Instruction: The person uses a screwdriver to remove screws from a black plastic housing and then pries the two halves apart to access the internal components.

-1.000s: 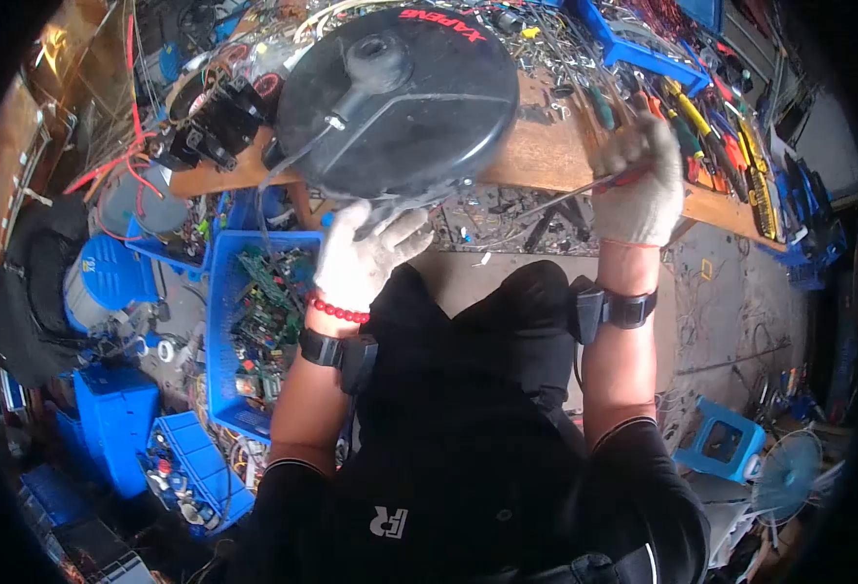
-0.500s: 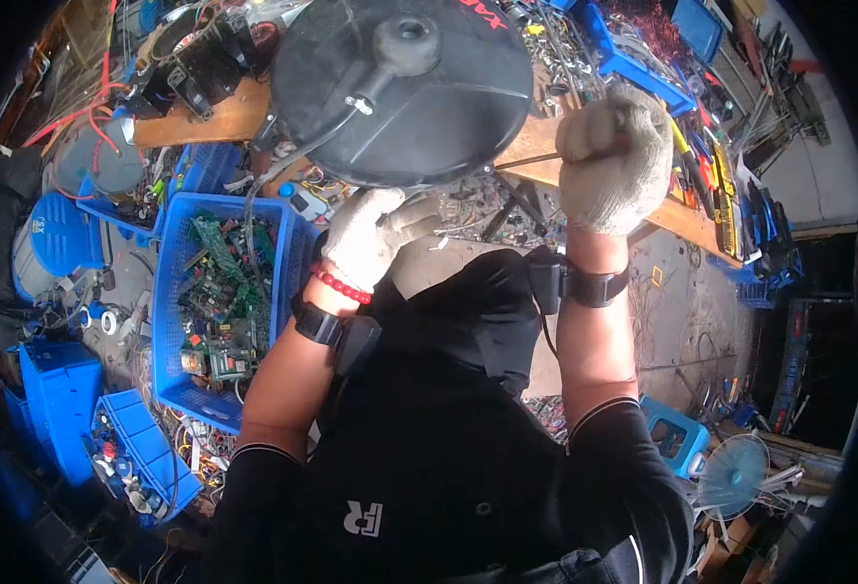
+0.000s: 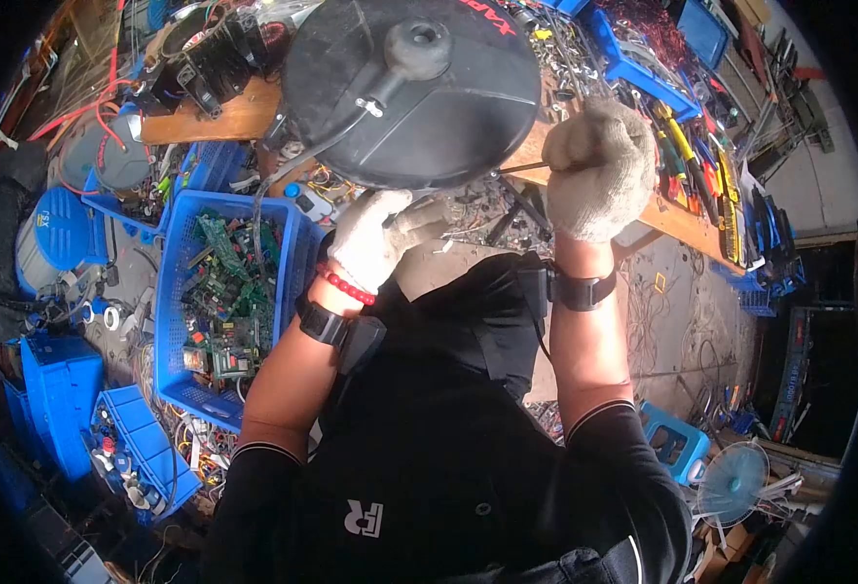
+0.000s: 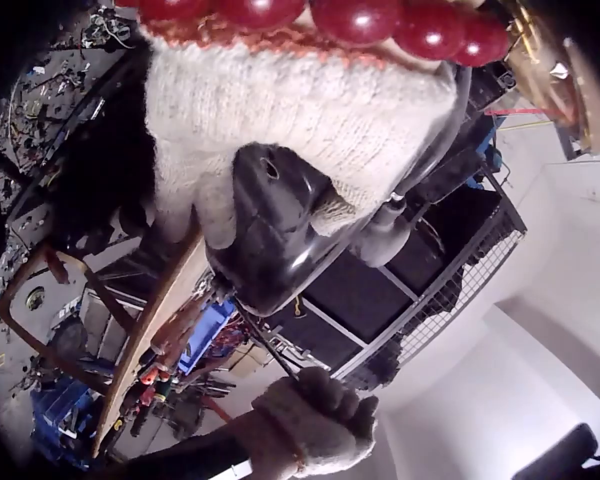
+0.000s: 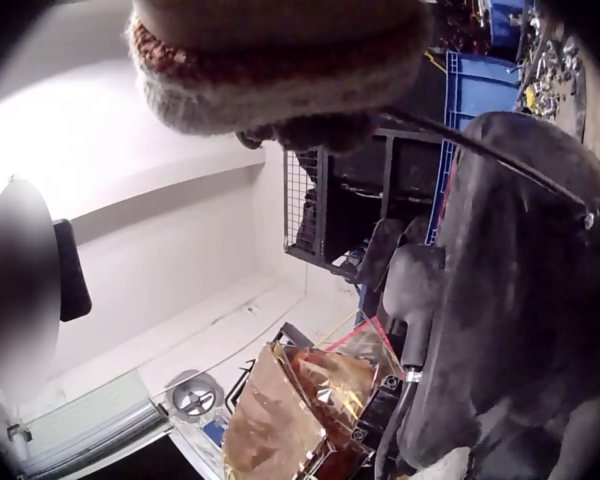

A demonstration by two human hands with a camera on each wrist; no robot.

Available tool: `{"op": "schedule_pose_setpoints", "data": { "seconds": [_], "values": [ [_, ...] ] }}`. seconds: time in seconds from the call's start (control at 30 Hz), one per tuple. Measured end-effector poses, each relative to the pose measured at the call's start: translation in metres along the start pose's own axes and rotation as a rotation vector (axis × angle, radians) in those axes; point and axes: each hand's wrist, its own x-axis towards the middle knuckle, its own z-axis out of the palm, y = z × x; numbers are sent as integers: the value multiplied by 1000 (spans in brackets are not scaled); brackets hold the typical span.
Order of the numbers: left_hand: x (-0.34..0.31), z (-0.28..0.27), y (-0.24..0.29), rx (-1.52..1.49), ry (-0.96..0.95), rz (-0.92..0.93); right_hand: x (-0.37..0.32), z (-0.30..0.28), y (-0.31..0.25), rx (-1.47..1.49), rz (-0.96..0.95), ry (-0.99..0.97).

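Note:
A round black disc [image 3: 448,117] with a domed hub, a cable and red lettering stands tilted over the bench's near edge. My gloved left hand [image 3: 375,234] holds its near rim, the rim between thumb and fingers in the left wrist view. To the right, my gloved right hand [image 3: 601,175] is a fist around a screwdriver, whose handle is hidden inside it. The thin screwdriver shaft [image 3: 524,167] points left, its tip right at a small screw [image 5: 589,221] on the disc's rim.
Left of my legs is a blue basket [image 3: 168,292] of green circuit boards. Pliers and other hand tools [image 3: 692,161] line the right side of the wooden bench [image 3: 677,222]. A blue tray [image 3: 643,83] of metal parts lies behind them. A small fan [image 3: 735,482] stands at lower right.
My right hand has moved left toward the disc, bringing the screwdriver tip from below the rim to its screw. The left hand stays at the rim. The head view has shifted.

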Motion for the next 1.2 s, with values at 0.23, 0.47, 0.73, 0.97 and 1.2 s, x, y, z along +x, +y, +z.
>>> {"op": "schedule_pose_setpoints", "data": {
  "seconds": [0.23,0.47,0.73,0.97,1.2],
  "values": [
    [9,-26,-12,-231,-58,-74,-10,-11,9,-551,-372,-149],
    [15,-32,-23,-451,-71,-87,-22,-27,5,-292,-189,-32],
    [18,-48,-24,-448,-253,-128,-39,-52,-6,-583,158,238],
    [11,-38,-19,-451,-222,-214,-55,-86,6,-533,120,431],
    [10,-40,-17,-282,-243,-175,-78,-112,17,-234,161,471]
  ]
}}
